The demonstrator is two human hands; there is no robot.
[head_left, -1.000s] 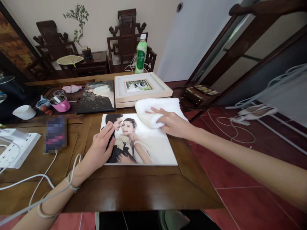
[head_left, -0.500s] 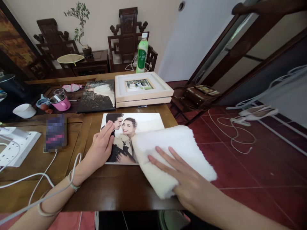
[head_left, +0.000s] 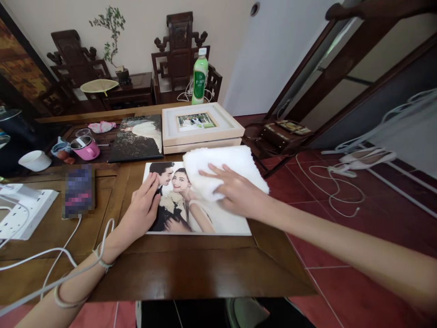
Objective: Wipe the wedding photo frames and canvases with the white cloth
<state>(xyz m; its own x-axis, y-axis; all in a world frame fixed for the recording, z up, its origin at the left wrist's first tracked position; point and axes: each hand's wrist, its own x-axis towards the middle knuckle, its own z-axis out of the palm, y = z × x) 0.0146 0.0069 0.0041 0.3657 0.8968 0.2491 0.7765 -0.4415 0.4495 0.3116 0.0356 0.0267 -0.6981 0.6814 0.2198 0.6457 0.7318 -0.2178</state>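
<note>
A photo panel (head_left: 205, 223) with a printed picture of two people lies flat on the wooden table. On its left side rests my left hand (head_left: 145, 205), fingers stretched out and pressing lightly on the print. A thick white fluffy cloth (head_left: 235, 159) covers the panel's upper right part and reaches past its edge. My right hand (head_left: 239, 189) lies over the cloth's lower part, holding it against the panel with the fingers partly spread; the thumb is hidden. The panel's top right corner is covered by the cloth.
Behind the panel are stacked pale wooden frames (head_left: 205, 132), a dark photo panel (head_left: 136, 139) and a green bottle (head_left: 200, 77). At left stand a pink mug (head_left: 87, 151), a white cup (head_left: 35, 161), a phone-like device (head_left: 78, 191) and a power strip (head_left: 30, 212) with loose cables.
My right hand has moved the white cloth up and away from me, uncovering the lower right of the photo panel. My left hand stays in place on the print.
</note>
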